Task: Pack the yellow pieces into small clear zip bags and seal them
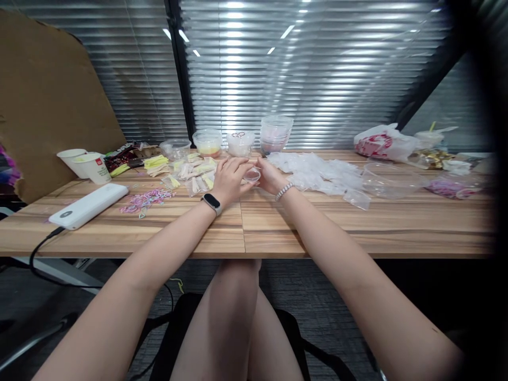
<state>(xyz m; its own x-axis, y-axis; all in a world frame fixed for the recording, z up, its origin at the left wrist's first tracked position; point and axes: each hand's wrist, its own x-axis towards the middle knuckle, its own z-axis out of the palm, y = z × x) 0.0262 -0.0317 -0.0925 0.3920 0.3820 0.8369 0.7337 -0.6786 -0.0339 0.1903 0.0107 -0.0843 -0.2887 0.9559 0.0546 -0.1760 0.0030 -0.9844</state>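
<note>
At the middle of the table my left hand (230, 181) and my right hand (270, 178) meet around a small clear round plastic container (252, 173). My left fingers curve over its far and near sides, while my right hand closes on it from the right. Its contents are too small to make out. Left of my left hand lie small clear bags (196, 170) with pale and yellow strips in them. Right of my right hand spreads a heap of clear plastic bags (317, 172). Pink and pastel small pieces (146, 201) lie loose at the left.
Along the back stand plastic tubs (207, 143) and stacked clear tubs (277, 135). A white power bank (89, 206) with a cable and paper cups (95, 168) are at the left. At the right are a big clear container (391, 182) and a white-and-red bag (381, 143).
</note>
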